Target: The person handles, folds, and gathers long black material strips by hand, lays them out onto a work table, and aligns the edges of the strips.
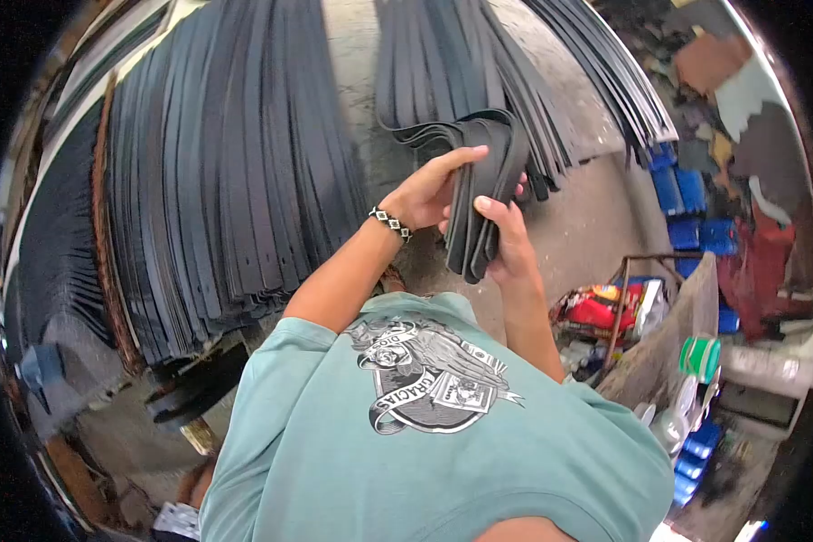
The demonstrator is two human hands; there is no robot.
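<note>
A bundle of black leather straps (475,194) is held between both my hands, their ends hanging down and their upper parts bending back over the table. My left hand (429,188) grips the bundle from the left, thumb laid across the front; a beaded bracelet is on that wrist. Lower down, my right hand (509,237) clasps the bundle from the right, with its thumb on the front strap. Behind it, more long black straps (438,59) lie side by side on the grey table (357,54). The fingers behind the bundle are partly hidden.
A wide row of dark straps (235,172) hangs over the table edge at left, and another group (605,77) lies at upper right. Blue containers (682,191), a red bag (596,307), a metal-framed board (673,316) and leather scraps (714,63) are on the right.
</note>
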